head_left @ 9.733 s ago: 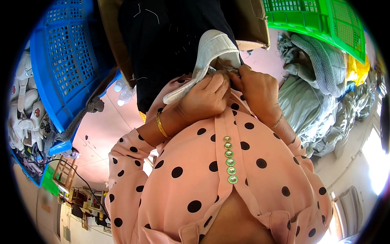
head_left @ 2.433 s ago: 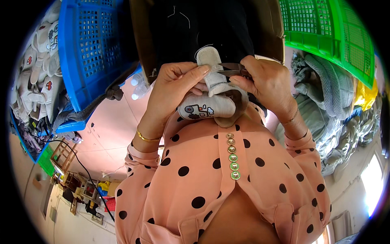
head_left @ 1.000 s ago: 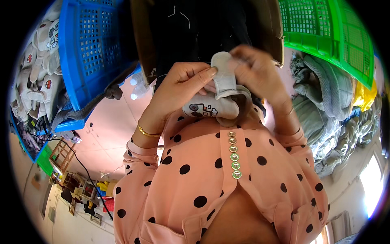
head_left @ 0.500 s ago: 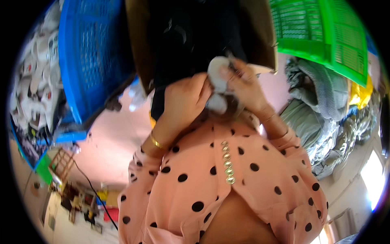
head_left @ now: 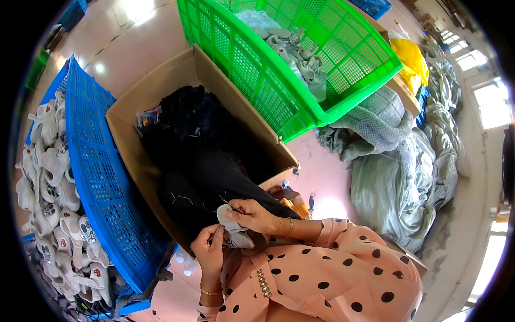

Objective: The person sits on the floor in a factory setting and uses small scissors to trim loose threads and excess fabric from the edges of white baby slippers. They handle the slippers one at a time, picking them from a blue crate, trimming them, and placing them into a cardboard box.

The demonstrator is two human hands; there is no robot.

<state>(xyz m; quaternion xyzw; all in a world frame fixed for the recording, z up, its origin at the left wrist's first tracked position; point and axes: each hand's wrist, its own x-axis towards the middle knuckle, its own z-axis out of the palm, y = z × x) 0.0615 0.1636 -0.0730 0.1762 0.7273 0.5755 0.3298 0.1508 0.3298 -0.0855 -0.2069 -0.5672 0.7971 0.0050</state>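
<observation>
A small white sock (head_left: pixel 232 229) sits pinched between both hands, low over the cardboard box's near corner. The left hand (head_left: pixel 208 248) closes fingers on its lower edge; the right hand (head_left: pixel 251 214) clamps its top. The cardboard box (head_left: pixel 161 94) holds black cloth (head_left: pixel 204 155). White socks (head_left: pixel 51 182) fill the blue crate (head_left: pixel 102 182); grey socks (head_left: pixel 300 56) lie in the green crate (head_left: pixel 279 102).

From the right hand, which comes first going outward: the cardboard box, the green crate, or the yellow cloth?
From the right hand:
1. Cardboard box, directly beyond it.
2. Green crate, farther, upper right.
3. Yellow cloth, farthest, behind the crate.
</observation>
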